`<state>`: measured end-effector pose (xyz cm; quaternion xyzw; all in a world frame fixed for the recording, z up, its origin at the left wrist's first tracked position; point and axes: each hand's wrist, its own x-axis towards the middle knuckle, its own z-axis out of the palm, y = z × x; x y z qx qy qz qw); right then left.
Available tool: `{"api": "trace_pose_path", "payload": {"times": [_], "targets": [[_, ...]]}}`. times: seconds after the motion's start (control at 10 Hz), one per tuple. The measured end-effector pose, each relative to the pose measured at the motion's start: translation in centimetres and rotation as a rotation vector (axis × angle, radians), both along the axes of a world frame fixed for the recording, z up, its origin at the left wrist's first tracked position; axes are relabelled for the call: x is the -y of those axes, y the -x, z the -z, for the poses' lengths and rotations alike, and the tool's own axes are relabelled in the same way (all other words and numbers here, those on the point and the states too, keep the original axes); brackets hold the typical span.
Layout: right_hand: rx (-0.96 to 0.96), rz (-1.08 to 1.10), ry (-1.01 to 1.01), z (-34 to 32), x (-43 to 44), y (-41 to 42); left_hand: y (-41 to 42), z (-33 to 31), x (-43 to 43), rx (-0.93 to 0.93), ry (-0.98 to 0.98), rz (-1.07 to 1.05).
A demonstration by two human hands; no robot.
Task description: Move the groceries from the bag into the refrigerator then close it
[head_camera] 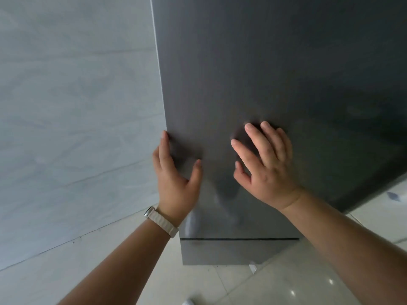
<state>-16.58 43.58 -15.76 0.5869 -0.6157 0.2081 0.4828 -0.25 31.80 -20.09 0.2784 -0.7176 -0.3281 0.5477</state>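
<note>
The refrigerator's dark grey door [264,73] fills the upper right of the head view and looks shut, with a lower panel [231,252] beneath a thin seam. My left hand [176,179], a pale watch strap on its wrist, rests against the door's left edge, fingers curled around it and thumb spread on the front. My right hand [266,166] lies on the door face with fingers apart, holding nothing. No bag or groceries are in view.
A grey tiled wall [72,128] stands right beside the refrigerator's left side. Glossy pale floor tiles [275,282] stretch below. A small white scrap [252,268] lies by the refrigerator's foot, and something pale [395,195] sits at the right edge.
</note>
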Motion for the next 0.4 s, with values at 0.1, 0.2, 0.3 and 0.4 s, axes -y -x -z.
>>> {"api": "trace_pose_path", "payload": {"times": [0.1,0.2,0.3,0.4], "targets": [[0.106,-0.002,-0.063,0.0,-1.1,-1.1,-1.9,0.4,0.8,0.038,0.003,0.130],[0.179,0.015,-0.137,-0.2,-2.6,-2.0,-4.0,0.7,1.0,0.171,0.013,0.172],[0.281,0.054,-0.231,-0.7,-4.1,-3.2,-6.4,0.6,-0.3,0.323,0.019,0.154],[0.361,0.078,-0.314,-1.0,-5.6,-3.9,-8.3,1.3,-2.3,0.439,0.064,0.149]]}}
